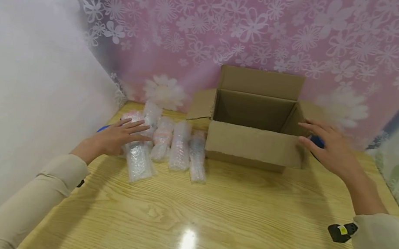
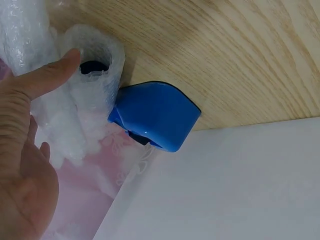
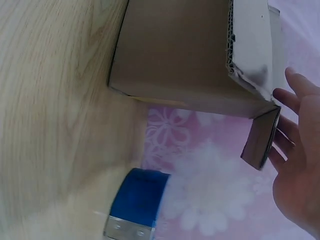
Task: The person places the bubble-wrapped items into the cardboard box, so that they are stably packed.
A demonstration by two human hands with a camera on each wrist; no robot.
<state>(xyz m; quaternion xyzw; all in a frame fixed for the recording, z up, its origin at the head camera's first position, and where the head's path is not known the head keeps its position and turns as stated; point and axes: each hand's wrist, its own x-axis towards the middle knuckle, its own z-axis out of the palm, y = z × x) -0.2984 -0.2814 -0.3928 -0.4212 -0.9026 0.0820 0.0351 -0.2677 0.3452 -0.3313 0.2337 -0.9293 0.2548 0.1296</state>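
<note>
Several bubble-wrapped bundles [image 1: 176,147] lie side by side on the wooden table [image 1: 230,222], left of an open cardboard box [image 1: 251,148]. My left hand [image 1: 131,128] lies flat with straight fingers on the leftmost bundles. In the left wrist view its thumb [image 2: 50,75] touches the open end of one bundle [image 2: 95,82]. My right hand [image 1: 310,134] is spread open at the box's right side, with its fingers [image 3: 295,140] beside the right flap [image 3: 261,137]. The inside of the box looks empty as far as I can see.
A blue tape dispenser [image 2: 155,115] sits against the white wall [image 1: 15,67] just behind my left hand. Another blue object [image 3: 137,202] stands by the floral curtain [image 1: 263,25], right of the box.
</note>
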